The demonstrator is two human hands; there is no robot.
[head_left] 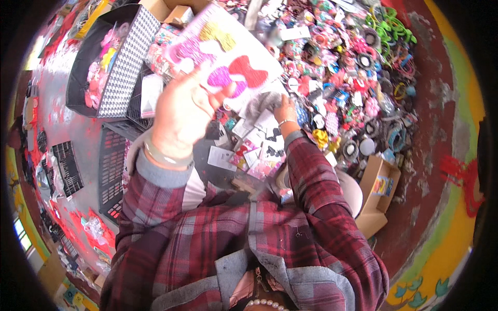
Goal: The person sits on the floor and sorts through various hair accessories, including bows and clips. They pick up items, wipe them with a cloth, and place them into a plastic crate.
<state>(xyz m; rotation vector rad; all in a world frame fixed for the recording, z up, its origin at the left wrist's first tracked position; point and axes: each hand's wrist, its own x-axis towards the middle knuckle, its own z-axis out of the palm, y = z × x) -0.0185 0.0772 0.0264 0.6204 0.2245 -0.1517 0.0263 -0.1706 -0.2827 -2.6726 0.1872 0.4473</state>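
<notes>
In front of me is a tilted white card carrying glittery bows: a gold bow, a pink bow, a red bow and a purple bow. My left hand grips the card at its lower left, fingers and thumb showing over the bows. Just below the card's right corner, my right hand is closed beside a crumpled grey piece; what its fingers hold is hidden. Small packaged cards lie below, near my lap.
A large heap of hair ties and trinkets spreads at the right, with green bands behind. At left stand a houndstooth-patterned box and a dark plastic crate. An open cardboard box sits by my right arm.
</notes>
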